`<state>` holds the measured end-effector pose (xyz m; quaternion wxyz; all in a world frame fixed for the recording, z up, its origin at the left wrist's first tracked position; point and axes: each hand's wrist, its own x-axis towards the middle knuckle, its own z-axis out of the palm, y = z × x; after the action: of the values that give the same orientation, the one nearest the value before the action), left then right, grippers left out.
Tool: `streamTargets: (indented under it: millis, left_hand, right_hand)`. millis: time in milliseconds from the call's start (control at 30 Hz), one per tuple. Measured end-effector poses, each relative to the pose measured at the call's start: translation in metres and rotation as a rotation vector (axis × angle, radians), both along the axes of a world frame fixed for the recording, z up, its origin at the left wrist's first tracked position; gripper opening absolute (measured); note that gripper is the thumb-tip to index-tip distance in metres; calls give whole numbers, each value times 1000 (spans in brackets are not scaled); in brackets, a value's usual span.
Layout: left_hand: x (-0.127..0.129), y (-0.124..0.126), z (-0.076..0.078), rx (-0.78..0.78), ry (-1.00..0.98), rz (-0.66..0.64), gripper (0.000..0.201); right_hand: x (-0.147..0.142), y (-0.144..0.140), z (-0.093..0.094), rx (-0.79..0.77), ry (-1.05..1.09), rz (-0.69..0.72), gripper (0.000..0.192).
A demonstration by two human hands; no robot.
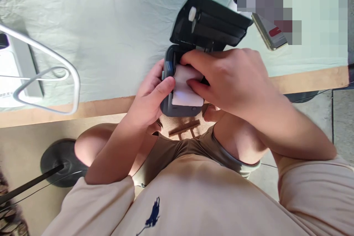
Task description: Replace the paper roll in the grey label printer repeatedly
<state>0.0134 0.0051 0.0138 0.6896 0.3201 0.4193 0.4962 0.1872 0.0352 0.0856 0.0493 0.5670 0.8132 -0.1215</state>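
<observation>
Tablecloth [110,25]; printer [177,108] w/ unmarked paper roll [186,88].

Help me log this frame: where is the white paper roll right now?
In the head view, centre: the white paper roll sits in the open dark printer, between the left hand and right hand.

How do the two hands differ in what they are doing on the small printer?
The left hand grips the printer body from the side, thumb on its rim; the right hand reaches over from above, fingers on the white paper roll inside. Both touch the printer, whose lid stands open.
</observation>
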Motion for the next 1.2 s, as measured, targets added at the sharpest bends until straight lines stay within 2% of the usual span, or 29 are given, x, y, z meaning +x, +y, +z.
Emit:
streamTargets:
  millis: [100, 167, 233, 333, 400, 500, 667, 833, 867, 933, 1000, 1033, 1067, 1133, 1200]
  left_hand:
    - [1, 1, 2, 15, -79, -41, 24]
    - [2, 2, 1, 17, -122, -1, 25]
    - [2, 4, -1, 29, -150, 78, 26]
    - [0, 8, -7, 53, -136, 115, 26]
    - [-1, 10, -11, 83, -145, 111, 28]
    - [-3, 12, -16, 110, -172, 118, 30]
    - [-3, 14, -19, 127, -116, 131, 28]
    - [-3, 10, -15, 134, -127, 148, 31]
    - [-4, 10, -14, 141, -125, 147, 30]
    - [-4, 10, -15, 145, -124, 152, 30]
    - [-4, 10, -17, 155, -135, 161, 30]
    - [-4, 10, -17, 162, -140, 167, 30]
    - [-3, 10, -18, 168, -145, 182, 33]
    - [-3, 9, -18, 163, -133, 198, 35]
    - [-2, 7, -18, 149, -107, 203, 34]
  right_hand:
    - [11, -1, 6, 42, 259, 21, 45]
    - [21, -1, 11, 52, 508, 21, 50]
    - [29, 5, 11, 56, 784, -73, 48]
    - [33, 24, -3, 88, 1148, -272, 37]
    - [31, 37, -20, 71, 1257, -276, 23]
    - [25, 47, -41, 30, 1135, -173, 20]
    - [19, 45, -56, 160, 840, -58, 18]
    - [19, 43, -58, 99, 552, 3, 47]
    - [20, 43, -55, 130, 551, 12, 53]
    - [26, 44, -47, 325, 580, 35, 56]
    - [34, 49, -40, 531, 524, -31, 55]
    - [37, 53, -38, 572, 461, -110, 57]
    - [40, 58, -38, 563, 385, -210, 60]
    - [42, 67, -41, 440, 250, -380, 62]
    - [41, 74, -47, 338, 180, -435, 57]
